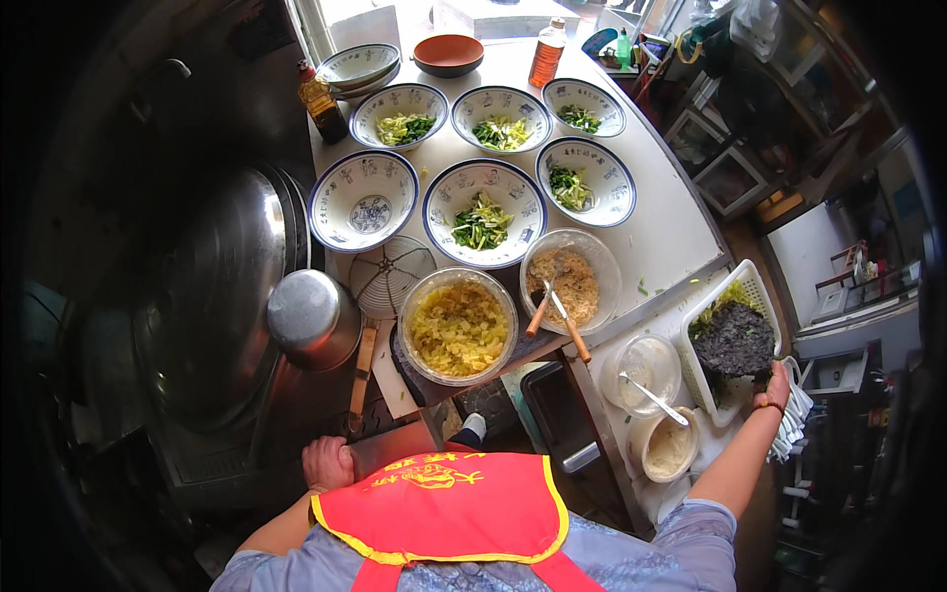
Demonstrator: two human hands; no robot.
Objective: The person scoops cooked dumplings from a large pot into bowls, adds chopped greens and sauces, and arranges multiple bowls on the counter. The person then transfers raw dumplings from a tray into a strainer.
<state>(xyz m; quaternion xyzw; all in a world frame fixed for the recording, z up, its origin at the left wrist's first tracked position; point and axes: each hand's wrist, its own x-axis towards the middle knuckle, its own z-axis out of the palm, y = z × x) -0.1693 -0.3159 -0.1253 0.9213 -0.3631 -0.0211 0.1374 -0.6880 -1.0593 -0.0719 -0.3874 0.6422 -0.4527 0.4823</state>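
My right hand (775,386) grips the edge of a dark sheet of dried seaweed (734,340). The sheet lies over leafy greens (742,292) in a white perforated plastic basket (771,314) at the right. My left hand (327,462) is low at the left with its fingers curled, beside a flat metal surface (392,445); whether it holds anything is unclear. In front of me stand several patterned bowls; the near middle bowl (444,198) contains chopped scallions (482,223), while the near left bowl (362,177) has none.
A tub of diced yellow-green vegetables (459,325) stands beside a tub of tan shreds (581,285) with two wooden-handled utensils. A metal pot (311,314), wire strainer (392,274) and large lidded wok (214,296) are leftward. Bottles (546,55) stand behind. A cream-coloured tub (669,448) sits right.
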